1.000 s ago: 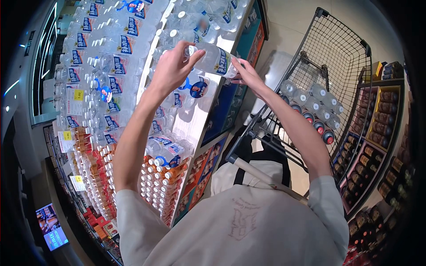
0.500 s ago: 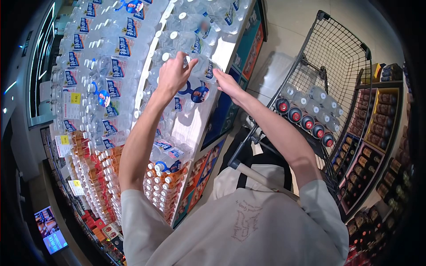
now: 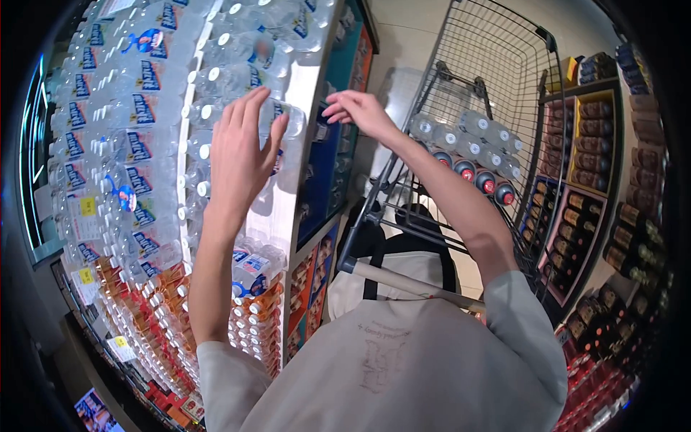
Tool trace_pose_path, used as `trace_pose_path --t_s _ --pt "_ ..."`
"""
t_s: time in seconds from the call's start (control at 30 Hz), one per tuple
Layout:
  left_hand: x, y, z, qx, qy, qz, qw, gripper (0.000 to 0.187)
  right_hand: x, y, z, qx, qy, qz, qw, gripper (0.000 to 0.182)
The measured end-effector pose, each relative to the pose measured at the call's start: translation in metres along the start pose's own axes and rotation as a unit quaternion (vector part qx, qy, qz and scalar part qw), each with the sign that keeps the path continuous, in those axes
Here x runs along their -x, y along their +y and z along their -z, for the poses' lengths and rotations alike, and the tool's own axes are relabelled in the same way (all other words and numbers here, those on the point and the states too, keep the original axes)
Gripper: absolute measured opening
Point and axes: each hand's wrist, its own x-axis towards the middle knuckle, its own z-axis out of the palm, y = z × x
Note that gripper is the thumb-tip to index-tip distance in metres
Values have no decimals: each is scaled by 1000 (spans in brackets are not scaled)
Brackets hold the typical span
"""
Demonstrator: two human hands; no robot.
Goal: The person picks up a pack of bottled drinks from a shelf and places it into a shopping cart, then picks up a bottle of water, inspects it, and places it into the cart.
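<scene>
Left hand spread over clear bottle, right hand half open.

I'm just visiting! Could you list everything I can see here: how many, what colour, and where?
Clear bottles: many, blue labels, left display
Amber bottles: many, orange with white caps, lower left
Price cards: at least three, yellow-marked, left edge
Screen: one, bluish, bottom left
Shopping cart: one, dark wire, upper right
Cart's clear bottles: at least eight, see-through, inside it
Cart's dark bottles: at least four, red-marked ends, beside those
Shelved bottles: many, mostly dark, right
Floor: one, pale, upper middle
Shirt: one, greyish beige, bottom centre
Left hand: one, bare, over display bottles, contact unclear
Right hand: one, bare, between display and cart
</scene>
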Motion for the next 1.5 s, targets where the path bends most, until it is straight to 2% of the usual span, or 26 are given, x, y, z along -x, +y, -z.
trace_pose_path --t_s 0.1,0.13,0.2,0.27,0.33,0.37,0.43,0.5,0.57,0.6,0.63,0.77,0.87,0.97,1.0,1.07,1.2,1.23,1.33,1.43,1.5 --pt "19 72 -8 205 -10 -31 978 33 28 -23 79 78 143 73 984 33" --pt "29 97 -15 270 -31 -34 962 30 39 -25 110 124 190 80 971 31" --pt "53 137 -38 350 -77 -37 933 25 63 -5 176 229 304 80 921 39" --pt "78 164 -69 398 -109 -32 910 21 98 16 238 406 378 -46 831 55" --pt "97 180 -88 402 -130 -13 906 18 117 85 328 421 394 -167 800 68" --pt "104 185 -92 401 -149 -1 904 17 125 78 326 419 396 -167 800 68" --pt "120 192 -104 389 -159 -19 907 17 147 52 310 323 400 -295 805 73" --pt "119 191 -106 369 -167 -55 913 17 143 55 304 295 380 -296 825 74" --pt "120 189 -113 375 -183 -39 908 17 140 64 301 270 356 -298 844 75" --pt "120 188 -116 383 -195 -24 903 17 137 81 308 431 357 -254 789 70" --pt "120 189 -117 381 -197 -22 903 17 135 88 307 578 347 -202 710 64" --pt "119 192 -120 372 -214 -23 903 17 129 85 307 557 334 -256 716 59" --pt "119 192 -120 376 -206 -22 903 17 137 79 319 578 322 -197 723 53" --pt "119 190 -120 385 -204 -18 900 17 150 45 316 544 322 -111 767 44" --pt "119 190 -120 391 -203 -16 898 17 154 29 310 546 321 -111 766 44" --pt "119 189 -121 401 -202 -11 893 17 169 -21 281 502 298 -95 807 42" --pt "123 191 -122 403 -193 -9 895 21 192 -101 236 491 264 -62 828 38" --pt "121 192 -118 403 -189 -12 896 21 196 -118 226 470 246 -36 847 37" --pt "112 191 -108 366 -184 -19 912 36 207 -172 184 430 230 6 873 35" --pt "70 186 -93 368 -99 -42 923 62 215 -224 136 452 211 -13 867 32" --pt "31 189 -81 388 -49 -48 919 84 219 -245 108 484 205 21 850 33"
